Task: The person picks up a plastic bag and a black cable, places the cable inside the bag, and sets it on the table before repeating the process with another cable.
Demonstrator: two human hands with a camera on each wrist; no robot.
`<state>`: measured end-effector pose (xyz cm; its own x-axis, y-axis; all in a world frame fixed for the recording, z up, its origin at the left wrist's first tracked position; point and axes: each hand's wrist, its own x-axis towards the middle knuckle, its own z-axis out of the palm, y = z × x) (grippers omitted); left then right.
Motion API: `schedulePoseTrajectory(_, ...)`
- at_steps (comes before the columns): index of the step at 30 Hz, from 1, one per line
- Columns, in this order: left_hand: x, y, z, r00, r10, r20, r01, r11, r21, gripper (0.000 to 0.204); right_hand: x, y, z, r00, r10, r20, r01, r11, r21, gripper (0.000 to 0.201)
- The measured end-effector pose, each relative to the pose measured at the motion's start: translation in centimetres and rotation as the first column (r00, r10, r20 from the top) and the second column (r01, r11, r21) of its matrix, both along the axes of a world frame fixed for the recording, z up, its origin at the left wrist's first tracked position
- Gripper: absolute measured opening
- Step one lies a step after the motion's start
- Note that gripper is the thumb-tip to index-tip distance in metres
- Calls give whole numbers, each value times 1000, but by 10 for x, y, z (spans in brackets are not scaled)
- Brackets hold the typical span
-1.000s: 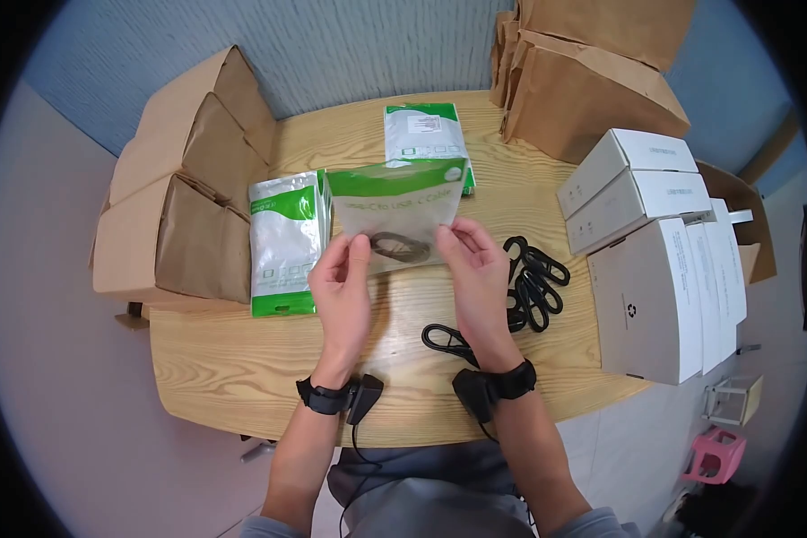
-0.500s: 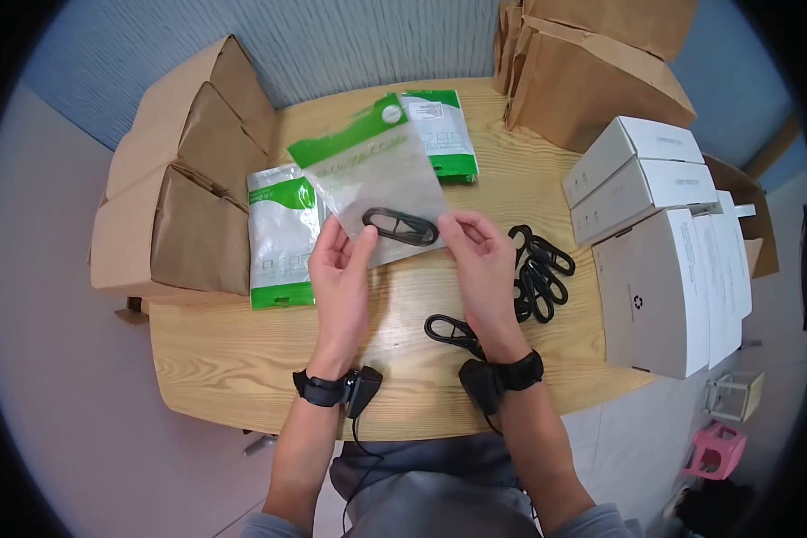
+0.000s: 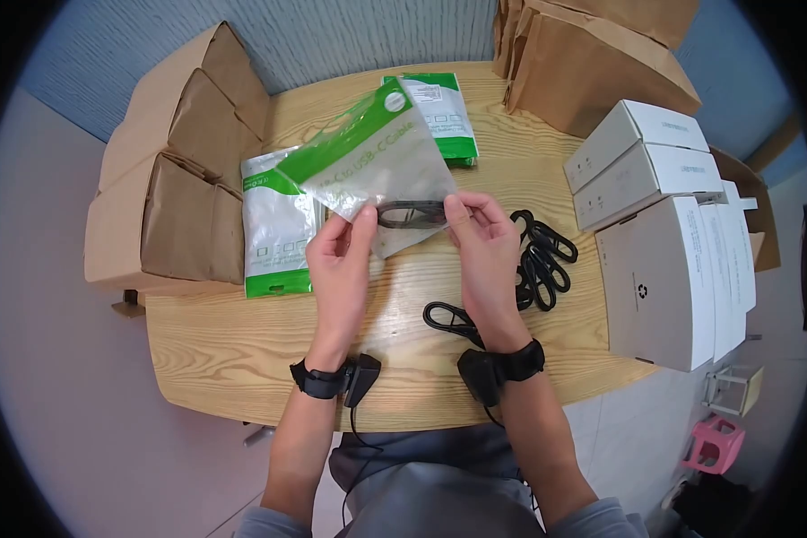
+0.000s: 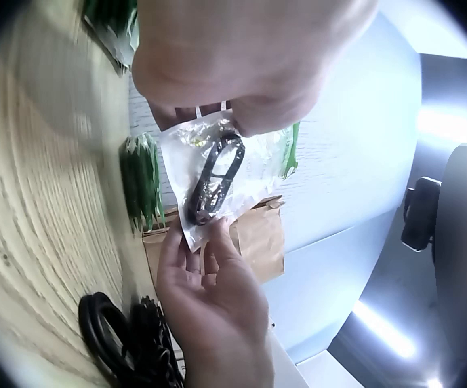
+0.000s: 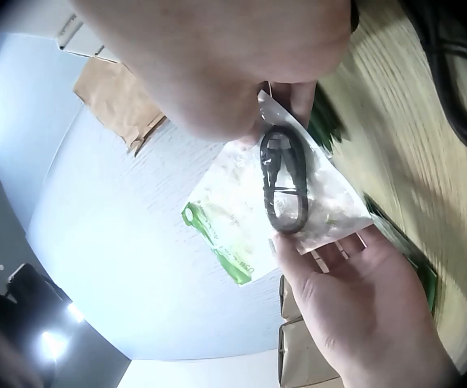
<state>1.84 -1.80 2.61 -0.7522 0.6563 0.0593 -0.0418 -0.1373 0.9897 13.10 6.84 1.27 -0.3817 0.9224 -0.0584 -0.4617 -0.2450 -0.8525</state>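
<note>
Between both hands, above the table, is a clear plastic bag [image 3: 368, 161] with a green band and printed "USB-C Cable" lettering. A coiled black cable [image 3: 410, 214] lies inside it, seen through the plastic in both wrist views. My left hand [image 3: 339, 260] pinches the bag's left lower edge between thumb and fingers. My right hand [image 3: 486, 255] pinches the opposite edge, its thumb by the coil's end. Several loose coiled black cables [image 3: 544, 260] lie on the table right of my right hand, and another coil [image 3: 448, 318] sits below it.
Green-and-white packets lie at the left [image 3: 273, 224] and at the back [image 3: 439, 112] of the wooden table [image 3: 394, 377]. Brown cardboard boxes [image 3: 121, 188] stand on the left. Brown paper bags [image 3: 592, 72] are at the back right, with white boxes [image 3: 663, 278] in front of them.
The bag has swung from level to slanted, its green end now up and left, and tilted back slightly since half a second ago. Both hands keep their pinch and have shifted slightly upward in view.
</note>
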Motion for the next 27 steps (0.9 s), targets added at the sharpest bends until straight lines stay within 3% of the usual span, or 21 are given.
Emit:
schedulePoseTrajectory(7, -4, -4, -2, 1000, -21, -7, 21, 1000, 0, 22, 0, 2, -2, 1000, 24, 1, -24, 998, 51, 16)
schedulePoseTrajectory(12, -4, -1, -1, 985, 5, 174, -21, 996, 90, 20, 0, 1, -4, 999, 7, -47, -9, 999, -46, 17)
schedulePoseTrajectory(22, -6, -3, -5, 991, -50, 120, 49, 999, 12, 19, 1, 1, -4, 998, 3, -64, -3, 1000, 0, 17)
schedulePoseTrajectory(24, -8, -1, -6, 975, -48, 218, 17, 990, 142, 21, 0, 0, -2, 998, 27, -62, -28, 1000, -8, 15)
schedulePoseTrajectory(27, -7, 1, -1, 958, -34, 286, -17, 985, 171, 22, -3, -4, 2, 996, 58, -61, -56, 998, 28, 14)
